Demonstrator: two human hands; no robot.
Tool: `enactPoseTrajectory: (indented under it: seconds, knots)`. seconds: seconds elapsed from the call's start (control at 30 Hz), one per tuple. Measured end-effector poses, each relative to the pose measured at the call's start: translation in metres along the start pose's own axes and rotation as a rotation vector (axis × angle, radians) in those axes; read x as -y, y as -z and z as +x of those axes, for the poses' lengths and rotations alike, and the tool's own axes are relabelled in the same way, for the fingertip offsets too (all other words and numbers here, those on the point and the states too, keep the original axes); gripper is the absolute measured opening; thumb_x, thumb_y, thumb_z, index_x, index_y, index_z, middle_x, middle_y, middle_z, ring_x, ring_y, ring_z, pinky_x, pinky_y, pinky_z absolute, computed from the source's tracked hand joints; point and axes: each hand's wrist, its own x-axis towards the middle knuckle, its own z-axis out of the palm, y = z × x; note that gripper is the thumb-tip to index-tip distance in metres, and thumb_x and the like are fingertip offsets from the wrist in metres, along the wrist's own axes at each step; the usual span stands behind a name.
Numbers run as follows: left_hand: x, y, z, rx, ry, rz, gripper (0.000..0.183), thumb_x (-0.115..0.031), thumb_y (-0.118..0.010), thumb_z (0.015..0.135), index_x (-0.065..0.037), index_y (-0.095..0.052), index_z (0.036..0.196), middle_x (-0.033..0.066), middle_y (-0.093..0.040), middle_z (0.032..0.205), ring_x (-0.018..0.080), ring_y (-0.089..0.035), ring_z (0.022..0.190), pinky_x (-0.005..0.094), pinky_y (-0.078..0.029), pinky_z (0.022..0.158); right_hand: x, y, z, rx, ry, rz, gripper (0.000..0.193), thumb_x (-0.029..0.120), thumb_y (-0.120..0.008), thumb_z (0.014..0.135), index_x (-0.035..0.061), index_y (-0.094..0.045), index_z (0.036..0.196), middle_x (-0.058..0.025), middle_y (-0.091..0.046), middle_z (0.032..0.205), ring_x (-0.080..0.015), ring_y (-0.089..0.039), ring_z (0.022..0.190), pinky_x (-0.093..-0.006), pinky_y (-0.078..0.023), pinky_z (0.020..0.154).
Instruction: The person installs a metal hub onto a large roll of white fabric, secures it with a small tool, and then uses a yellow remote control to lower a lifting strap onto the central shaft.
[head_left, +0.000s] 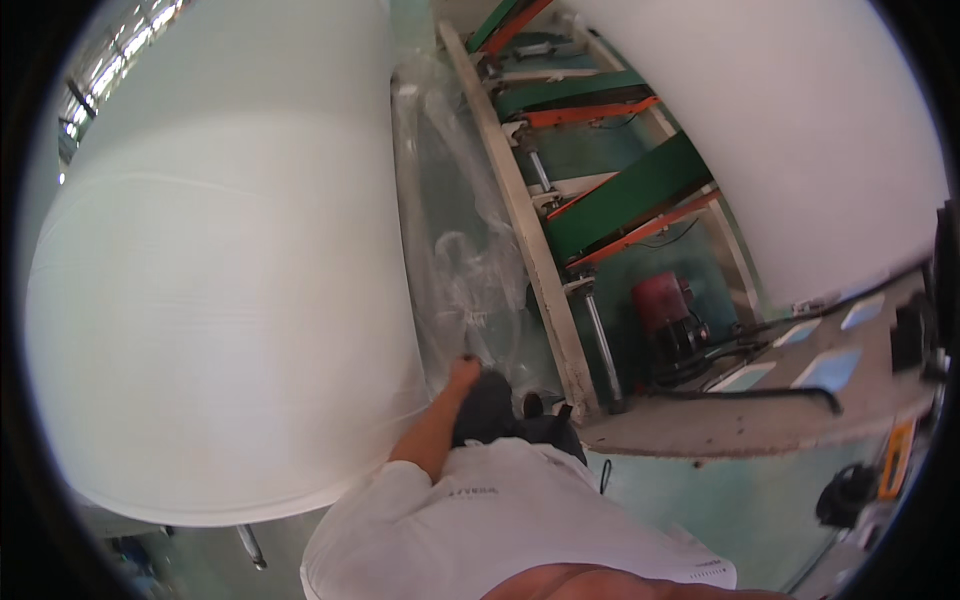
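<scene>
Fingers of the left hand look curled rather than spread, at the near end of a loose length of clear plastic. They are small and dark at this range; cannot tell whether they pinch the plastic or only touch it. The plastic lies crumpled on the floor, in the narrow gap between a large white roll on the left and the pale beam of a steel frame on the right.

Step in hand, as judged: handling the plastic at its bunched near end. Any further move with it calls for a firm hold on the gathered part and a path along the gap, free of the beam; thin film could snag or tear there.

Pose: left forearm bare below a white sleeve, slanting forward and slightly right, close beside the roll's edge. Hand just beside the dark trouser leg. Right hand not visible; its state cannot be told.
</scene>
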Motion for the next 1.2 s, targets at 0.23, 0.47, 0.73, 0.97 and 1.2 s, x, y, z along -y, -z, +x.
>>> enactPoseTrajectory:
  seconds: [0.23,0.47,0.73,0.97,1.2]
  knots:
    - [-0.164,0.070,0.145,-0.176,0.051,-0.243,0.035,-0.021,-0.058,0.086,0.005,-0.063,0.108,0.0160,-0.068,0.091,0.0275,-0.065,0.084,0.0345,-0.050,0.075,0.362,0.116,0.285,0.063,0.293,0.241,0.038,0.030,-0.070,0.068,0.0051,-0.067,0.097,-0.0160,-0.066,0.095,-0.0330,-0.064,0.088,-0.0458,-0.050,0.073]
    - [-0.324,0.120,0.367,-0.132,-0.124,0.052,0.039,-0.027,-0.059,0.084,0.002,-0.063,0.110,0.0199,-0.067,0.102,0.0334,-0.064,0.096,0.0403,-0.048,0.087,0.454,0.100,0.438,0.195,0.087,0.066,0.031,0.026,-0.066,0.071,0.0044,-0.067,0.093,-0.0168,-0.066,0.091,-0.0339,-0.064,0.084,-0.0458,-0.050,0.070]
    - [-0.576,0.189,0.575,-0.029,-0.244,-0.007,0.036,-0.026,-0.058,0.087,0.001,-0.063,0.110,0.0172,-0.068,0.098,0.0279,-0.065,0.094,0.0367,-0.049,0.084,0.496,0.085,0.544,0.271,-0.410,0.183,0.023,0.022,-0.061,0.075,0.0037,-0.066,0.089,-0.0178,-0.066,0.086,-0.0349,-0.064,0.080,-0.0458,-0.050,0.067]
    - [-0.761,0.289,0.772,-0.088,-0.213,-0.097,0.032,-0.024,-0.057,0.089,0.002,-0.063,0.108,0.0139,-0.068,0.089,0.0215,-0.065,0.084,0.0332,-0.050,0.078,0.664,0.058,0.812,0.449,-0.133,-0.209,0.019,0.018,-0.057,0.079,0.0030,-0.066,0.085,-0.0186,-0.066,0.081,-0.0358,-0.063,0.076,-0.0458,-0.050,0.065]
    - [-0.960,0.366,0.927,-0.159,-0.335,-0.369,0.031,-0.022,-0.057,0.091,0.001,-0.062,0.110,0.0095,-0.067,0.090,0.0162,-0.063,0.082,0.0290,-0.049,0.075,1.077,0.146,1.222,-0.077,0.484,0.177,0.021,0.014,-0.060,0.087,-0.0001,-0.063,0.102,-0.0105,-0.066,0.080,-0.0200,-0.065,0.070,-0.0336,-0.052,0.060]
